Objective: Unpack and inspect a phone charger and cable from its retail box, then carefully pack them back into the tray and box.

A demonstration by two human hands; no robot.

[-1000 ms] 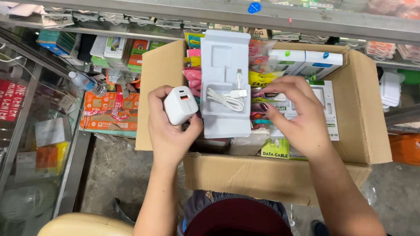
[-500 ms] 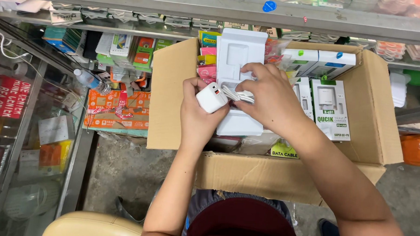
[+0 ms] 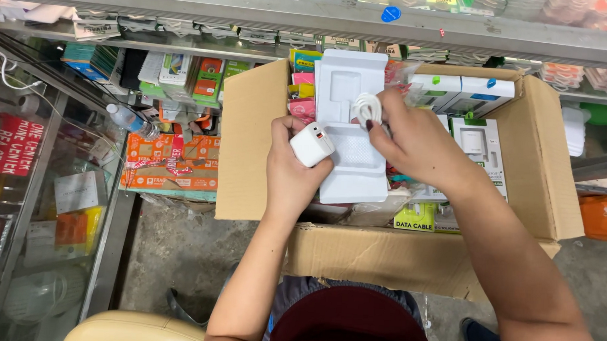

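Holding a white charger [image 3: 312, 143] (left hand [image 3: 291, 169]), coiled cable [image 3: 367, 110] right.

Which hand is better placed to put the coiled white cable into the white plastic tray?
Right hand, probably: it already pinches the coiled white cable just above the white moulded plastic tray. The left hand is occupied holding the white cube-shaped charger.

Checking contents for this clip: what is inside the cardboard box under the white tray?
Around the white tray, the cardboard box shows white charger packages and colourful packets. Whatever lies directly beneath the tray and hands is covered.
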